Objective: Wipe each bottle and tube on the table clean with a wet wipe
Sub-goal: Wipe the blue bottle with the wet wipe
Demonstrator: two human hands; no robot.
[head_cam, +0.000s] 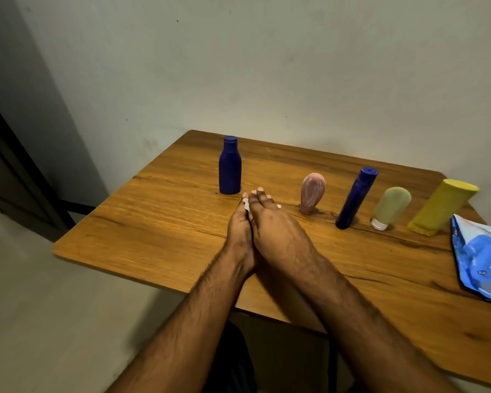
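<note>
Two bare hands meet over the middle of a wooden table (159, 222). The table top is brown, smooth and flat, with dark wavy lines in the wood and round corners. The left hand (240, 231) and the right hand (270, 222) press flat against each other, palm to palm, with the fingers mostly straight. A small white wipe (246, 205) sits squeezed between them, and only a soft, crumpled bit pokes out near the fingertips. Just past the hands stands a dark blue bottle (230, 167), upright, with round shoulders and a flat cap. To the right is a pink tube (311, 193), standing on its cap, fat at the top with pale streaks on it. Next comes a tall blue bottle (356, 197), thin and round like a stick. Beside that is a pale green tube (391, 207) on a little white cap, and it looks soft and cloudy. Then there is a yellow tube (444, 207), wide and flat-ended. All five stand apart from each other in a loose row. At the right edge lies a shiny blue pack (482, 256), flat and crinkly. Behind the table is a plain pale wall (267, 66).
</note>
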